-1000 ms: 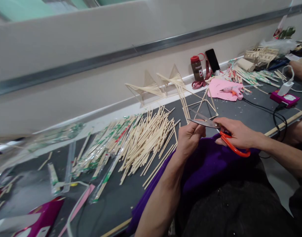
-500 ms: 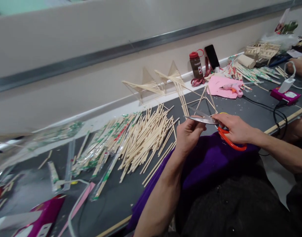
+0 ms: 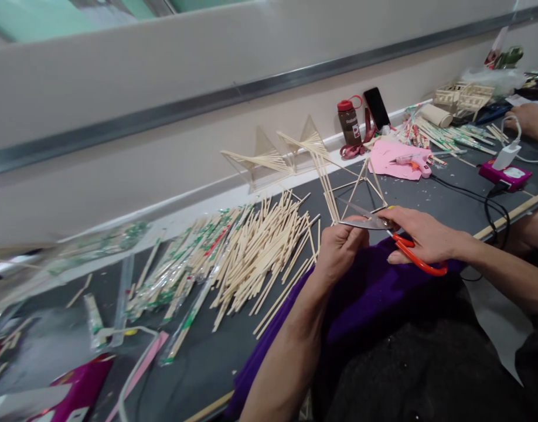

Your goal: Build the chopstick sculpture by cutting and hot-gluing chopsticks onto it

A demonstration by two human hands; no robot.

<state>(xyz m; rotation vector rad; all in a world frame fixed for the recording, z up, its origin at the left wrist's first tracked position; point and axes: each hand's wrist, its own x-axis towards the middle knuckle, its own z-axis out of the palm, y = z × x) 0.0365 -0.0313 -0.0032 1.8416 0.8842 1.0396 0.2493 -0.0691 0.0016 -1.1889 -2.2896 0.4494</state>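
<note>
My right hand is closed around a pair of scissors with red-orange handles. Its blades stand apart and reach leftward across the top of my left hand. That hand is a closed fist; whatever its fingers pinch beside the blades is too small or hidden to name. Just beyond the scissors stands a frame of thin wooden sticks joined into triangles. To the left of my hands lies a heap of loose wooden chopsticks. A purple cloth covers my lap beneath both hands.
Wrapped chopsticks lie left of the heap. A twisted stick model leans by the wall. Farther right are a bottle, a phone, a pink glue gun and a purple power strip with cables. Another person's hand is at far right.
My right hand has loosened, its thumb now lower on the red handles. The scissors have shifted slightly right and down. My left fist has turned and drawn tighter; the view tilted a little.
</note>
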